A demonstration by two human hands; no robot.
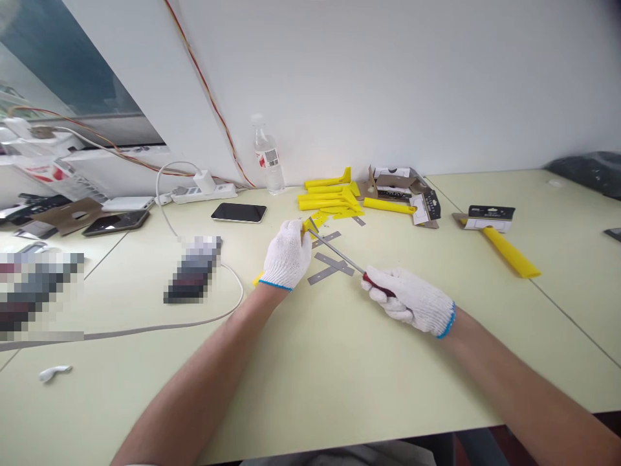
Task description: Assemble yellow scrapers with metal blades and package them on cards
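My left hand (287,255), in a white knit glove, is closed around a yellow plastic scraper (307,226). Most of its handle is hidden by the glove. A screwdriver (340,252) with a dark red handle is gripped in my gloved right hand (412,299), its shaft pointing left. The tip reaches the scraper head; whether it sits on a screw is too small to tell. Grey metal blades (332,266) lie on the table between my hands, some crossing. Just beyond are yellow plates (334,212) and several stacked yellow scraper handles (326,194).
Opened cardboard packaging (394,182) and a yellow handle (389,206) lie at the back. To the right is a carded yellow scraper (512,252). A water bottle (268,158), phone (239,212), power strip (206,191), white cable (169,325) and earbud (54,373) are on the left.
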